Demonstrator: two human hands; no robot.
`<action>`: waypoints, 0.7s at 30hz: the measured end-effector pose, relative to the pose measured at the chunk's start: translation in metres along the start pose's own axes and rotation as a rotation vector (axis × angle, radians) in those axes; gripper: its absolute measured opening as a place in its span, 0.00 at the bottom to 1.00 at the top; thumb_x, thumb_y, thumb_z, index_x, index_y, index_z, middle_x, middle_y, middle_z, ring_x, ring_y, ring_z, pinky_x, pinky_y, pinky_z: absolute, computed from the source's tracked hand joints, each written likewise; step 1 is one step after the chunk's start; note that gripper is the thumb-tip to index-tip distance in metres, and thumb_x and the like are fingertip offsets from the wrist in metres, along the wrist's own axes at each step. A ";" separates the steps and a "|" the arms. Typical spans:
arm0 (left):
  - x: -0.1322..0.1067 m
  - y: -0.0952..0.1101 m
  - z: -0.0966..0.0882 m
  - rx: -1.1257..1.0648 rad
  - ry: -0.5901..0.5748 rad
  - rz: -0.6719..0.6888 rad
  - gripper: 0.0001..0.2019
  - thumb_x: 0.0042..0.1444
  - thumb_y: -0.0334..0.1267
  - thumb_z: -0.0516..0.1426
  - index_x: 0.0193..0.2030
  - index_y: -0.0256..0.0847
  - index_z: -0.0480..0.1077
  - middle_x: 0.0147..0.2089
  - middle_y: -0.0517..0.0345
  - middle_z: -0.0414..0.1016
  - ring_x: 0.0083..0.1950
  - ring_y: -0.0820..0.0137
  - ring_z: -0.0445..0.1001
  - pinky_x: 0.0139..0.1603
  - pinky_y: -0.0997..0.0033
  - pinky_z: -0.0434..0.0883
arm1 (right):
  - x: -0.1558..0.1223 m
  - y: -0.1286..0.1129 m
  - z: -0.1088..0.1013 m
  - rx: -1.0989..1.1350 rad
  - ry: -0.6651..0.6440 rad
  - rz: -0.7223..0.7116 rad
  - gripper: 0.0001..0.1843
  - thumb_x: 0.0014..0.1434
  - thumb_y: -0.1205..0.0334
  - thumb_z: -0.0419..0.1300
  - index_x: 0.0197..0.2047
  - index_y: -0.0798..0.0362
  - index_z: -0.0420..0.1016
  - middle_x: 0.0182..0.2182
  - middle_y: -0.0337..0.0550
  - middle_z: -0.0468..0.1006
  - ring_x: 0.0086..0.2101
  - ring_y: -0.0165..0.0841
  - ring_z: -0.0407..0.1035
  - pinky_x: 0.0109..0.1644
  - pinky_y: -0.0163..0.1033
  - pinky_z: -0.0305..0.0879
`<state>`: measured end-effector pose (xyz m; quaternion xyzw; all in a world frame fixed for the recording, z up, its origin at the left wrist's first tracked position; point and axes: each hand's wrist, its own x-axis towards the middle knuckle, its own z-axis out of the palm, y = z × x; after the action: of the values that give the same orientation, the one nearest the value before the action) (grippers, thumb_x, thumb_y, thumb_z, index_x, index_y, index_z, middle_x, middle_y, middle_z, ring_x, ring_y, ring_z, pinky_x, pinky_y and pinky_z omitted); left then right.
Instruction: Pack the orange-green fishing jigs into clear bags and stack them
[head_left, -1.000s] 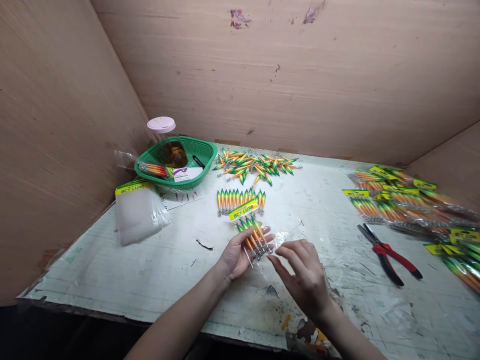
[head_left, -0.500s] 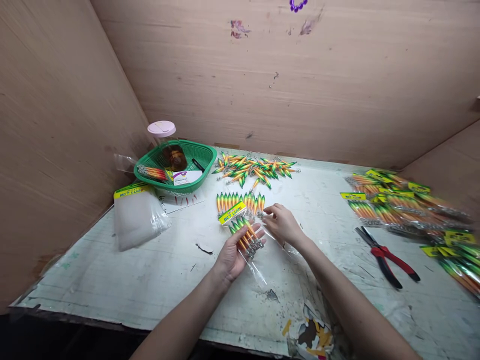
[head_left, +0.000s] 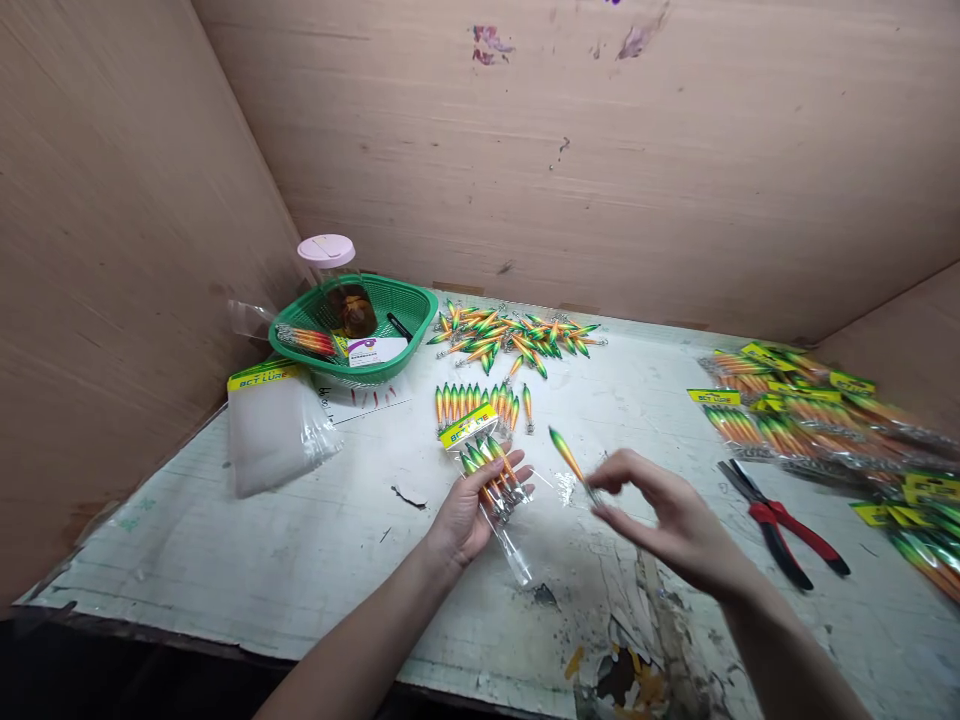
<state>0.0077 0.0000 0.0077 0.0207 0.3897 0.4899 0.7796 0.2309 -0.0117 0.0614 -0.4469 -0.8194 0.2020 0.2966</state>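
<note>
Evidently, the single lure (head_left: 566, 455) is hanging over the middle of the bench (head_left: 337, 560), just right of the clear bag (head_left: 496, 500) and apart from it. The right hand (head_left: 664, 510) is pinching its hook end, thumb and forefinger together on it; the left hand (head_left: 461, 520) is clamping the clear bag, thumb lying across the front and fingers spreading beneath. Handling it well is probably calling for the green tip to be leading, matching the lures inside (head_left: 511, 487), with the hooks trailing clear of the film, and for the left thumb to be pressing lightly so that the loose end facing the near edge isn't pinching flat. The single lure is tapering to its green point, shading through yellow into orange, its hooks partly hiding in fingers and blur. The yellow header (head_left: 469, 427) is pointing towards the far edge, partly covering a row of lures (head_left: 457, 403). Beyond, a loose heap (head_left: 487, 332) is lying near the far edge. A green basket (head_left: 416, 300) is sitting by the far left corner, flat bags (head_left: 270, 440) lying nearer the left edge, while pliers (head_left: 776, 515) and filled bags (head_left: 787, 400) are lying towards the right.
</note>
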 end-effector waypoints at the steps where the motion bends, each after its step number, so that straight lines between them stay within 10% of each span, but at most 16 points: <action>1: 0.000 0.000 0.000 0.001 0.001 -0.001 0.14 0.57 0.27 0.58 0.50 0.31 0.73 0.54 0.40 0.77 0.51 0.55 0.79 0.53 0.55 0.76 | -0.011 -0.015 -0.012 0.084 -0.115 -0.043 0.05 0.62 0.61 0.60 0.43 0.48 0.72 0.34 0.43 0.77 0.34 0.34 0.72 0.36 0.38 0.72; 5: 0.000 -0.001 0.000 0.017 -0.002 -0.004 0.13 0.57 0.27 0.58 0.49 0.31 0.73 0.53 0.41 0.79 0.47 0.57 0.81 0.51 0.58 0.77 | -0.037 -0.050 -0.022 0.065 -0.325 -0.132 0.09 0.60 0.67 0.62 0.42 0.46 0.70 0.34 0.40 0.77 0.36 0.33 0.72 0.40 0.37 0.72; 12: 0.000 -0.010 -0.001 0.077 -0.054 -0.002 0.11 0.56 0.26 0.58 0.46 0.30 0.75 0.44 0.43 0.82 0.43 0.58 0.82 0.50 0.56 0.77 | -0.031 -0.042 0.041 -0.299 0.094 -0.201 0.07 0.63 0.71 0.57 0.44 0.53 0.70 0.30 0.43 0.77 0.32 0.36 0.65 0.34 0.40 0.64; 21: -0.001 -0.011 -0.004 0.129 -0.103 -0.003 0.07 0.55 0.29 0.59 0.39 0.29 0.77 0.35 0.42 0.82 0.40 0.57 0.82 0.52 0.56 0.75 | -0.026 -0.036 0.056 -0.318 0.202 -0.205 0.04 0.64 0.70 0.57 0.39 0.53 0.71 0.27 0.42 0.74 0.31 0.34 0.65 0.34 0.40 0.61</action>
<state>0.0136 -0.0078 0.0010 0.0954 0.3797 0.4607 0.7965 0.1825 -0.0558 0.0328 -0.4201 -0.8484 -0.0069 0.3219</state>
